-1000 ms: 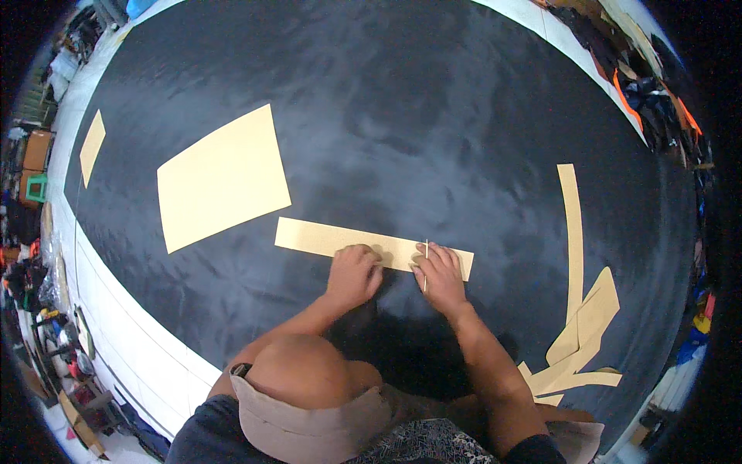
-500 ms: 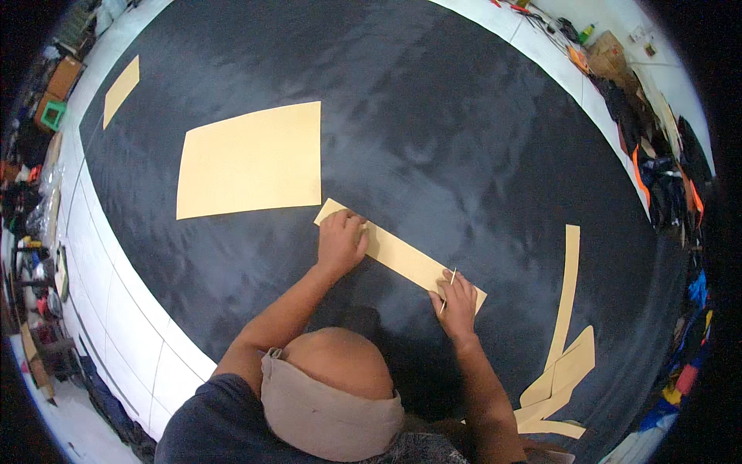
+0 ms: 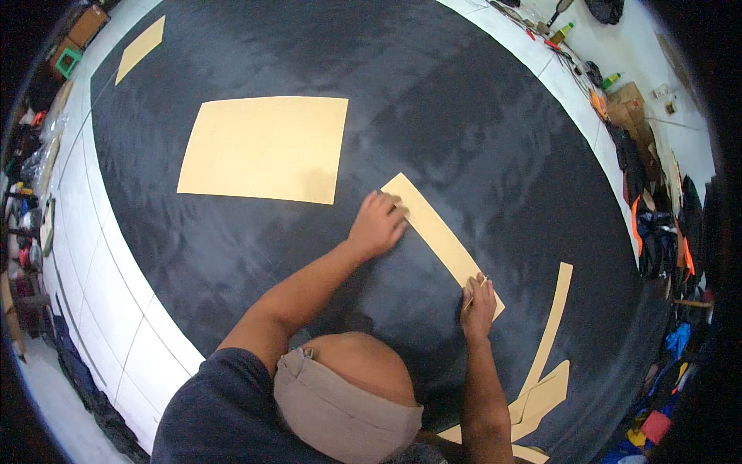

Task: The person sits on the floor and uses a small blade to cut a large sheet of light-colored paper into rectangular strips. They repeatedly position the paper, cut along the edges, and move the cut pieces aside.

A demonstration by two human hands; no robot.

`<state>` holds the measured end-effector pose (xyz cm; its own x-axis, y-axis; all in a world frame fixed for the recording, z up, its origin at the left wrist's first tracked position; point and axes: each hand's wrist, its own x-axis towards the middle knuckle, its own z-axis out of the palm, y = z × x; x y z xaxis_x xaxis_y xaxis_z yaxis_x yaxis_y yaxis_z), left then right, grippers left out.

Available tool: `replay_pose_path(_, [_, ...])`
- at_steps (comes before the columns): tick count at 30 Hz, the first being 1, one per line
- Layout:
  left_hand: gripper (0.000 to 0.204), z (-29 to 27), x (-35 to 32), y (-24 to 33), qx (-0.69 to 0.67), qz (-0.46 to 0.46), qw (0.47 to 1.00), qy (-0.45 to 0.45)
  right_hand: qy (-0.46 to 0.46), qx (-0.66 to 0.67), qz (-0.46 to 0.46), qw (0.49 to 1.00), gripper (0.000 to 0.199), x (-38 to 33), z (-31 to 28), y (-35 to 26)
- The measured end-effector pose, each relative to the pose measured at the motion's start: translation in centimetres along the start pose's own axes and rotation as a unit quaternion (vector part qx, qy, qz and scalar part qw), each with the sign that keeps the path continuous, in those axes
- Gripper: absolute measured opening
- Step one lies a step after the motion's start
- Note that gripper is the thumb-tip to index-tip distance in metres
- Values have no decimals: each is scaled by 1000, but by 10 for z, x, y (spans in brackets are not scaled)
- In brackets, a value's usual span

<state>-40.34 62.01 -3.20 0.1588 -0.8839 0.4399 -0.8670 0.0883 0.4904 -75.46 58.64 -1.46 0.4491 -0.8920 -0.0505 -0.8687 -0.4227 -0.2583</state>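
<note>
A long tan paper strip (image 3: 439,236) lies slanted on the black sheet (image 3: 255,255), its far end to the left. Against the left edge of that far end rest the fingers of my left hand (image 3: 379,224), stretched out and slightly blurred, holding nothing that I can see. My right hand (image 3: 479,308) is at the strip's near end, its fingers closed around a thin pale stick (image 3: 485,280), mostly hidden by the hand. Its exact kind is too small to tell.
A large tan paper rectangle (image 3: 267,151) lies farther left, and a smaller piece (image 3: 141,50) at the far left. Another narrow strip (image 3: 550,325) and overlapping offcuts (image 3: 545,398) lie to my right. White floor tiles (image 3: 100,309) border the black sheet, with clutter along the walls.
The strip has turned to a steeper slant, its far end shifting right and away. Both hands have moved with it, the left hand to its outer edge. The whole view has also shifted.
</note>
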Motion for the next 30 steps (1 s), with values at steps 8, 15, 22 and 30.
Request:
replay_pose_path(8, [30,-33,84,-103,13,-207,977,-50,16,14,-38,999,33,34,-5,-12])
replay_pose_path(15, [64,-39,116,-124,52,-224,939,-255,14,-4,-42,999,36,39,1,-21])
replay_pose_path(22, [66,-39,117,-129,41,-217,940,-260,43,3,-52,998,36,32,8,-18])
replay_pose_path(30, [65,-41,117,-135,25,-198,944,-262,45,10,-46,998,33,31,5,-23])
